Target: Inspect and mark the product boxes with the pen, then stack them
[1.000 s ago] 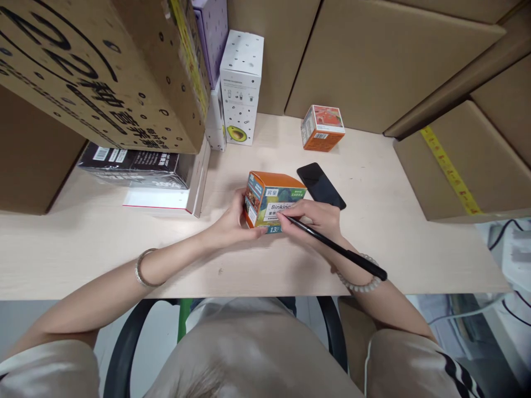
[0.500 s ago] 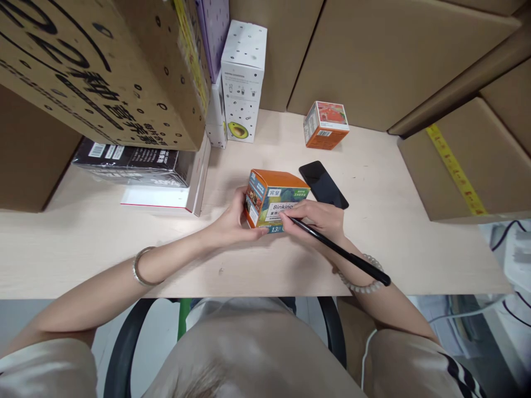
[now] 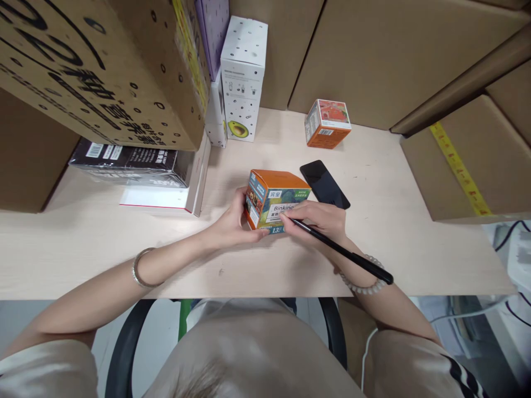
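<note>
A small orange, green and blue carton (image 3: 280, 179) printed "Binking" rests on the table in front of me. My left hand (image 3: 236, 224) grips it at its left side, with the thumb along the lower front edge. In my right hand (image 3: 317, 221) is a black pen (image 3: 342, 251), slanting down to the right over the wrist. Its tip end is at the carton's printed front; my fingers partly cover that face, and I cannot tell whether the tip touches it. A dark phone (image 3: 324, 185) lies flat just behind my right hand.
Another orange carton (image 3: 327, 124) stands farther back. A white avocado-print box (image 3: 244, 80) stands left of it. A big printed cardboard box (image 3: 166, 83) overhangs a black wrapped box (image 3: 128, 160) at left. Taped cardboard (image 3: 464, 160) stands at right, and the table edge (image 3: 257, 297) runs before me.
Both hands, the carton and the pen keep nearly the same pose. The whole view has shifted very slightly.
</note>
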Motion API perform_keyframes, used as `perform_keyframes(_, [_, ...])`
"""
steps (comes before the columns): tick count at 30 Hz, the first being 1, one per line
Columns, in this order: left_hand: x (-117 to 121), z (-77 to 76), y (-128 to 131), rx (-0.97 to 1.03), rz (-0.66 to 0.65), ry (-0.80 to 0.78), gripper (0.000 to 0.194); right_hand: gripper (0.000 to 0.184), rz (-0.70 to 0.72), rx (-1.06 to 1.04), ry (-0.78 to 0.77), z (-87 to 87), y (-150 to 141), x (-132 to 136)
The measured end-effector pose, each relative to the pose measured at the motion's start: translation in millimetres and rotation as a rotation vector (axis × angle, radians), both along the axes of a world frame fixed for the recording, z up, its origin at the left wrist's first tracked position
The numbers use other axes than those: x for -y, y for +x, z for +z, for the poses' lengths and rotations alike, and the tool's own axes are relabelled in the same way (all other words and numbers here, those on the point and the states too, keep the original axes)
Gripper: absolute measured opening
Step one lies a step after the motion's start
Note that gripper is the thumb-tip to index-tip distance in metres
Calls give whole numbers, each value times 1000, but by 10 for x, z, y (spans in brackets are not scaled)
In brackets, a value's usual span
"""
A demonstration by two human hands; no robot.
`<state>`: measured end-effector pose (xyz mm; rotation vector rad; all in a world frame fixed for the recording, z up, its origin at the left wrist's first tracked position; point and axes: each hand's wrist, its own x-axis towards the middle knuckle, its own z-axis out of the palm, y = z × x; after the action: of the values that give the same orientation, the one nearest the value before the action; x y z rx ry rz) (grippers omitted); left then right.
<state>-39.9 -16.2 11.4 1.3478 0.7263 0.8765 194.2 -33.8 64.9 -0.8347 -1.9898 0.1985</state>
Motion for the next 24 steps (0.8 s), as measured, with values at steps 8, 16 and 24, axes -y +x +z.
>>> perform_keyframes(8, [-13,-22,-2,-21,7,30,88,15,-46,15,-17,5,-4,6])
perform_keyframes(16, [4,4,-2,-33,12,32,86,14,0,35,-13,7,22,6])
perform_keyframes(24, [-92,-41,-16,141,177,-173,75,16,-264,10,226,-78,56,-40])
